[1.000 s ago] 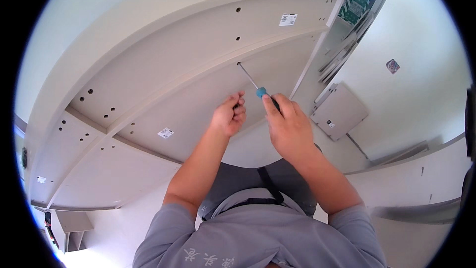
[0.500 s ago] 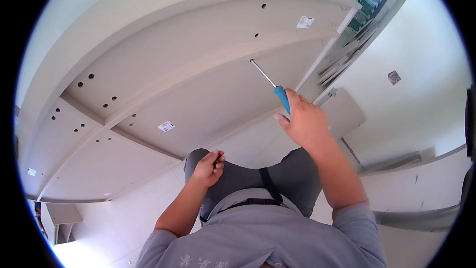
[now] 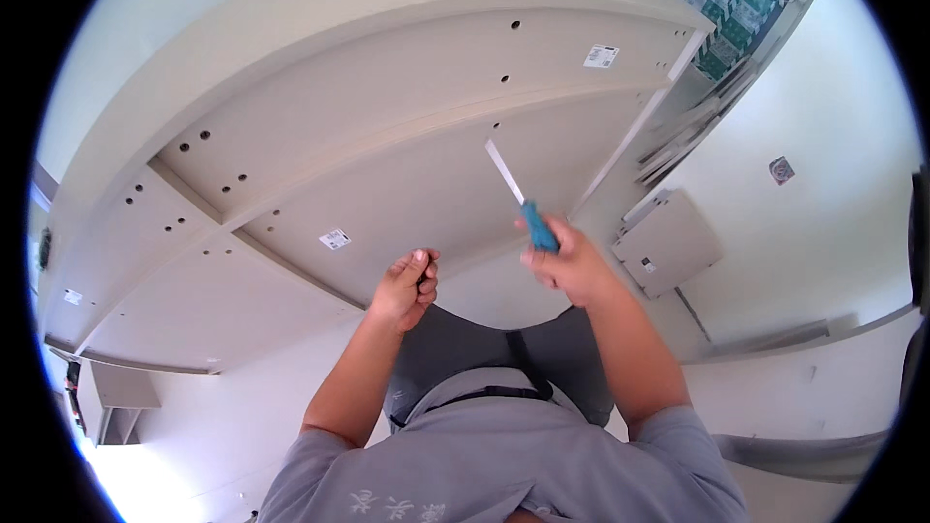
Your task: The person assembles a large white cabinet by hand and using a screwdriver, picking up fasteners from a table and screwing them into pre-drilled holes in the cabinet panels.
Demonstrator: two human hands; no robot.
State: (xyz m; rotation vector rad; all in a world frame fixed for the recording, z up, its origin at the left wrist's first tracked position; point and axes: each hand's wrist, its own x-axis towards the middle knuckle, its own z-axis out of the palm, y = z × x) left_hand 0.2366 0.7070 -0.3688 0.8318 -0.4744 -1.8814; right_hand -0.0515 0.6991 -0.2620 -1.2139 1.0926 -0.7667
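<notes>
In my right hand (image 3: pixel 565 260) is a screwdriver (image 3: pixel 538 226) with a teal handle. Its shaft points up and away, and the tip sits apart from a hole in the beige cabinet panel (image 3: pixel 407 174); the shaft is smeared by motion. My left hand (image 3: pixel 407 289) is closed in front of my lap, fingers curled over something small and dark that I cannot make out. Round fittings and holes (image 3: pixel 515 25) dot the panel's sections, and a white label (image 3: pixel 335 239) is stuck on it near my left hand.
A loose beige board (image 3: pixel 668 242) lies on the floor to the right, by a stack of narrow strips (image 3: pixel 693 126). Green-and-white packaging (image 3: pixel 727 0) stands at the far right. Dividers (image 3: pixel 291 266) stand up from the cabinet at left.
The screwdriver's tip has come away from the hole, and my right hand has drawn back toward me and left. My left hand has lifted a little, still closed.
</notes>
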